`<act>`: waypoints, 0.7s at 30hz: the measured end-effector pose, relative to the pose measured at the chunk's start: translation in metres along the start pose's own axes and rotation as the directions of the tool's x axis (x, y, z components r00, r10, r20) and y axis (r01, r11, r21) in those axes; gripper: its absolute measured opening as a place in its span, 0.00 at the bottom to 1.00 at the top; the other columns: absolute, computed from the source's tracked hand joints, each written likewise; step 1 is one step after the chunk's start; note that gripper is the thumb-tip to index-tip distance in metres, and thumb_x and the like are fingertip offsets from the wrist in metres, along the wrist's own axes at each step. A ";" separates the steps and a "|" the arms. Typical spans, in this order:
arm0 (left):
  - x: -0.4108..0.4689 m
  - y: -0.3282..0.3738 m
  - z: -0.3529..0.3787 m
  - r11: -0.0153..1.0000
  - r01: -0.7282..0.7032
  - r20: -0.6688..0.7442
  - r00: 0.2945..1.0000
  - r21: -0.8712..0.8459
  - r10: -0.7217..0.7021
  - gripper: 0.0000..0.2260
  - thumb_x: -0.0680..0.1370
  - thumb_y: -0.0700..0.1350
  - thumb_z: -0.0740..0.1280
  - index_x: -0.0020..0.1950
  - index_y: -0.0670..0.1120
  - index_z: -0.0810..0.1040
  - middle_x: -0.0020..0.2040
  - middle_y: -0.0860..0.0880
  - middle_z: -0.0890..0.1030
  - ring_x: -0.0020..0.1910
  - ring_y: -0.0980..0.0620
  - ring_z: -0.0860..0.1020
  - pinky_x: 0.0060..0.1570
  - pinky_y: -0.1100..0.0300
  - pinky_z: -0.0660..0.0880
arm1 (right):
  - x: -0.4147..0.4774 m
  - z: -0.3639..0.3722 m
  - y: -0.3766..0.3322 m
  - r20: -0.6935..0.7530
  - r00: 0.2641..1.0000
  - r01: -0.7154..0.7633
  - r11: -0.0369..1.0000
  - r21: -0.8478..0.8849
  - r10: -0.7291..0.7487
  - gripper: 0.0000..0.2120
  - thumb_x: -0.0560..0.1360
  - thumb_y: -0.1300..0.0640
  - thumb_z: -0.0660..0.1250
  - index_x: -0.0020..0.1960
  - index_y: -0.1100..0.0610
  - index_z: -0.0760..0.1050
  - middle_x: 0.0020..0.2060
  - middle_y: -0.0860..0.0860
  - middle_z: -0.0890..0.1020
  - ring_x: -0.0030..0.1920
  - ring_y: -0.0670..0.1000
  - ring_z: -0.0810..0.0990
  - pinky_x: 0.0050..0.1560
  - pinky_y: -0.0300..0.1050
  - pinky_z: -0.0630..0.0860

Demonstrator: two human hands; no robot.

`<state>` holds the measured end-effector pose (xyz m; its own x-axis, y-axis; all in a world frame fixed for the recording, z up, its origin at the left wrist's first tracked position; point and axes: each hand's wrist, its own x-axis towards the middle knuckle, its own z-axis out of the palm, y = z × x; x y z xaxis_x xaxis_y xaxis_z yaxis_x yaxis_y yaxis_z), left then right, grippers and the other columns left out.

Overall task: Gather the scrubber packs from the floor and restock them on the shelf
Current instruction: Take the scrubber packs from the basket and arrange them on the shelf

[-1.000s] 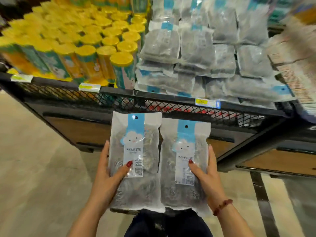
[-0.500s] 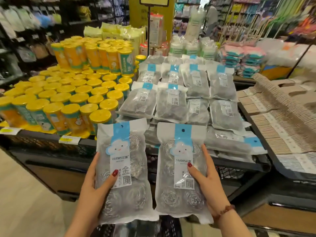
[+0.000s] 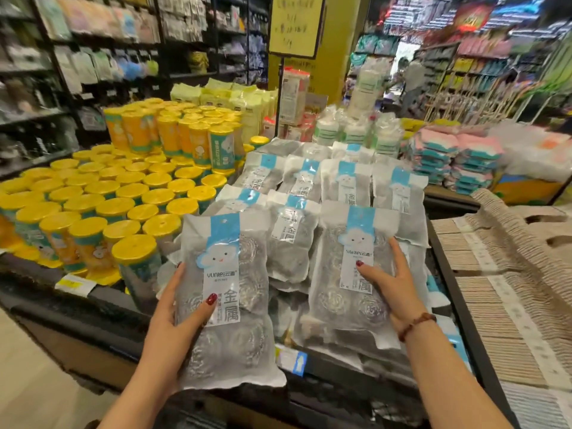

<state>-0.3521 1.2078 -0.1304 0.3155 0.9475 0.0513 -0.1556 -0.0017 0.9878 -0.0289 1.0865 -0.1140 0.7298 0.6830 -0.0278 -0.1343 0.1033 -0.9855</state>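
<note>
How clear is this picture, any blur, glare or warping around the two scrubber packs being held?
Head view: left scrubber pack and right scrubber pack are sharp, labels legible, with only soft sheen; head view, the far aisles smear toward the top-right corner; head view, wall-shelf uprights lean from wide-angle distortion.

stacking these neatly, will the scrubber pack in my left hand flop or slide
Probably floppy: the scrubber pack is a soft bag of round coils. Likely light, as the left hand holds it by one edge. Its glossy film may slide on the stacked packs.
</note>
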 end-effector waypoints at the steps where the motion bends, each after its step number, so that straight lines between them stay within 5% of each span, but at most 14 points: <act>1: 0.003 -0.001 0.005 1.000 -0.004 0.002 1.000 -0.005 0.004 0.36 0.60 0.63 0.79 0.65 0.75 0.68 0.71 0.59 0.71 0.68 0.49 0.73 0.64 0.41 0.71 | 0.012 -0.002 -0.001 -0.007 1.000 -0.002 1.000 -0.013 0.002 0.46 0.62 0.62 0.79 0.71 0.35 0.63 0.70 0.53 0.72 0.59 0.54 0.81 0.60 0.57 0.77; 6: 0.006 -0.003 0.022 0.999 0.010 -0.021 1.000 -0.037 -0.011 0.32 0.65 0.53 0.76 0.64 0.74 0.69 0.70 0.57 0.73 0.66 0.50 0.74 0.64 0.42 0.72 | 0.064 0.007 -0.003 -0.016 0.999 -0.032 0.995 -0.090 0.031 0.48 0.67 0.72 0.73 0.77 0.45 0.55 0.65 0.55 0.75 0.52 0.49 0.81 0.44 0.41 0.82; 9: 0.003 -0.003 0.026 0.999 0.009 -0.054 0.998 -0.036 -0.011 0.30 0.67 0.51 0.76 0.63 0.74 0.70 0.69 0.57 0.74 0.66 0.52 0.75 0.64 0.42 0.73 | 0.082 0.019 0.005 0.024 0.997 -0.061 0.976 -0.208 0.067 0.55 0.61 0.65 0.79 0.77 0.41 0.53 0.70 0.55 0.71 0.58 0.54 0.80 0.54 0.51 0.80; 14: -0.003 -0.004 0.026 1.000 0.020 -0.075 0.997 -0.008 -0.020 0.28 0.70 0.49 0.75 0.61 0.75 0.70 0.70 0.58 0.73 0.66 0.52 0.75 0.63 0.43 0.74 | 0.088 0.036 0.019 -0.094 0.996 -0.045 0.839 -0.543 -0.008 0.53 0.66 0.55 0.79 0.79 0.47 0.46 0.75 0.57 0.60 0.70 0.59 0.68 0.66 0.52 0.69; 16: -0.005 -0.004 0.026 0.999 0.030 -0.086 0.996 -0.020 -0.031 0.28 0.71 0.48 0.74 0.61 0.75 0.70 0.70 0.58 0.72 0.65 0.52 0.75 0.63 0.43 0.74 | 0.087 0.042 0.020 -0.140 0.990 -0.091 0.721 -0.686 -0.008 0.52 0.68 0.48 0.77 0.79 0.49 0.44 0.75 0.61 0.57 0.72 0.62 0.63 0.68 0.56 0.66; 18: -0.006 -0.003 0.026 0.999 0.034 -0.075 0.997 -0.032 -0.036 0.28 0.70 0.49 0.75 0.60 0.76 0.71 0.70 0.58 0.73 0.65 0.51 0.76 0.62 0.43 0.74 | 0.083 0.046 0.017 -0.131 0.989 -0.085 0.495 -0.864 -0.061 0.49 0.70 0.42 0.73 0.79 0.50 0.46 0.74 0.63 0.57 0.73 0.64 0.59 0.70 0.59 0.62; 21: -0.006 -0.001 0.026 0.999 0.041 -0.061 0.997 -0.023 -0.043 0.29 0.67 0.51 0.76 0.61 0.76 0.71 0.69 0.57 0.74 0.65 0.50 0.76 0.62 0.42 0.74 | 0.076 0.047 0.015 0.016 0.971 0.064 0.195 -0.979 -0.241 0.39 0.75 0.41 0.65 0.79 0.50 0.50 0.78 0.59 0.48 0.77 0.60 0.49 0.75 0.59 0.53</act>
<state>-0.3292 1.1940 -0.1281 0.2637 0.9646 0.0001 -0.1643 0.0448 0.9854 -0.0071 1.1739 -0.1231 0.7299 0.6496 0.2127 0.6769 -0.6435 -0.3574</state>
